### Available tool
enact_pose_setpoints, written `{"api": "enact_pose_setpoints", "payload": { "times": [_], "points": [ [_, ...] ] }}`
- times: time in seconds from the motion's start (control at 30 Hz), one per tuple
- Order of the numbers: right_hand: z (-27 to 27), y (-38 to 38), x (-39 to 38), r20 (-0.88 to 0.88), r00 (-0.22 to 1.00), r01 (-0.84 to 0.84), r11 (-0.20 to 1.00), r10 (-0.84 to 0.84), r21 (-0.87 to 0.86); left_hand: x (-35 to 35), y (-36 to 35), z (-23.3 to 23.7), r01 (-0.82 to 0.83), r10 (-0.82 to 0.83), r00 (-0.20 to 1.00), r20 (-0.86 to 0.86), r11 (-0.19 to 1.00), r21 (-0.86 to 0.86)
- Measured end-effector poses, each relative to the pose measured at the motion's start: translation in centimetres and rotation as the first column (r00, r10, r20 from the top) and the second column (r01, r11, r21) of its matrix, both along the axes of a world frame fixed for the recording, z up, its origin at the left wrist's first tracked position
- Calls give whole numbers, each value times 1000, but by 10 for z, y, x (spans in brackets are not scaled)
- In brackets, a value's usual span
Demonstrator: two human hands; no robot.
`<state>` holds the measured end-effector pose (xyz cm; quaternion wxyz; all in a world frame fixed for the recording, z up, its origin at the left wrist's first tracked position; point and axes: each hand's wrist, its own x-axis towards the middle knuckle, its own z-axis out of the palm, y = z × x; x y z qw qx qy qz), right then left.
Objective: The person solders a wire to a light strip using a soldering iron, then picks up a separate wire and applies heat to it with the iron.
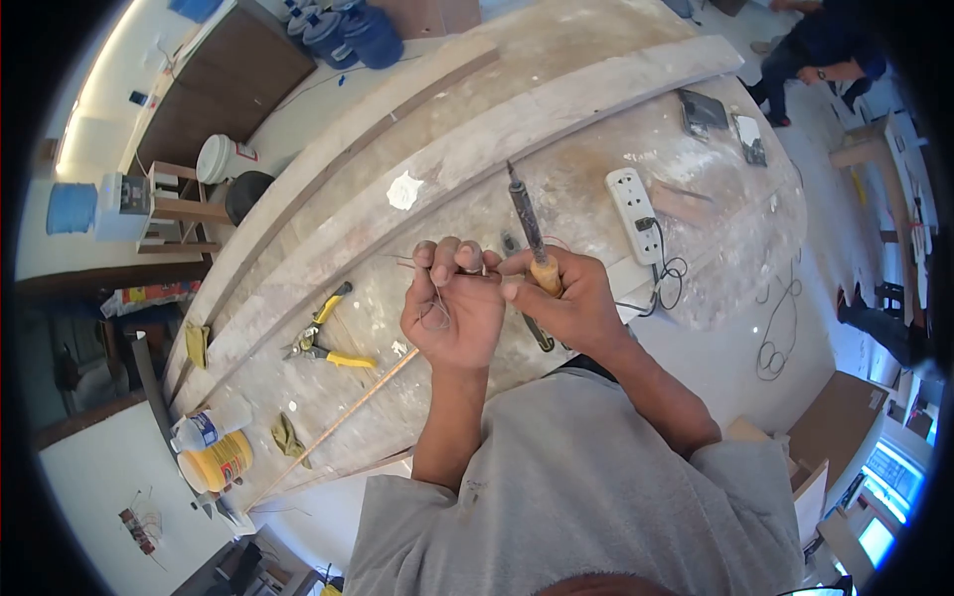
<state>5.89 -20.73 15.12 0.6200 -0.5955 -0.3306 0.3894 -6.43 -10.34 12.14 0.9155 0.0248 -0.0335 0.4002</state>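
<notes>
Left hand (452,313) pinching thin wire (434,316), left of power strip (634,201). Right hand (568,298) gripping soldering iron (527,223) by handle, nearer power strip. Looks like wire-soldering step; next calls for steady tip on wire.

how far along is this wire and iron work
Done: a plug sits in the power strip, and yellow snips lie untouched. In hand: left hand pinches a thin wire; right hand grips the soldering iron, tip pointing away from it. Left: the tip has not met the wire; no joint shows.
</notes>
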Motion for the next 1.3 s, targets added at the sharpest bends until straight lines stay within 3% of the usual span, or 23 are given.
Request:
{"api": "enact_pose_setpoints", "payload": {
  "times": [0.17,0.27,0.33,0.37,0.43,0.47,0.53,0.57,0.67,0.7,0.77,0.8,0.87,1.3],
  "points": [
    [-14,8,-6,-123,992,5,1000,-3,19,1,0,-8,35,-35,999,15,999,-1],
    [-13,4,2,2,1000,-14,993,14,-121,-4,5,-14,45,-45,999,8,999,26],
    [-20,-13,12,-82,997,-34,957,11,-288,-24,17,-17,-104,125,972,-200,988,114],
    [-21,-22,16,-70,997,10,958,-31,-285,-38,26,-19,-148,183,944,-273,978,144],
    [-28,-44,28,-94,995,-6,928,-31,-372,-67,42,-19,-204,320,820,-474,938,282],
    [-31,-55,32,-117,992,-16,897,-39,-441,-83,48,-22,-213,320,815,-484,941,263],
    [-35,-64,35,-135,991,-50,850,-25,-524,-107,53,-31,143,138,835,-532,880,453],
    [-36,-67,35,-145,989,-95,840,19,-534,-110,45,-35,136,136,832,-538,890,434],
    [-31,-57,32,-158,981,-181,810,110,-558,-108,16,-42,538,246,481,-841,675,505],
    [-30,-49,29,-156,977,-210,801,147,-561,-95,9,-27,533,242,479,-844,684,498],
    [-43,-42,24,-124,976,-219,828,181,-517,-62,4,16,798,571,267,-777,321,510],
    [-48,-38,22,-86,974,-225,858,209,-462,-62,4,8,794,568,264,-780,331,510],
    [-39,-28,21,-122,973,-230,856,195,-463,-61,1,-15,759,775,350,-526,95,644],
    [-42,-16,23,-218,961,-260,833,172,-488,-65,8,-10,801,838,297,-458,42,597]
  ]
}}
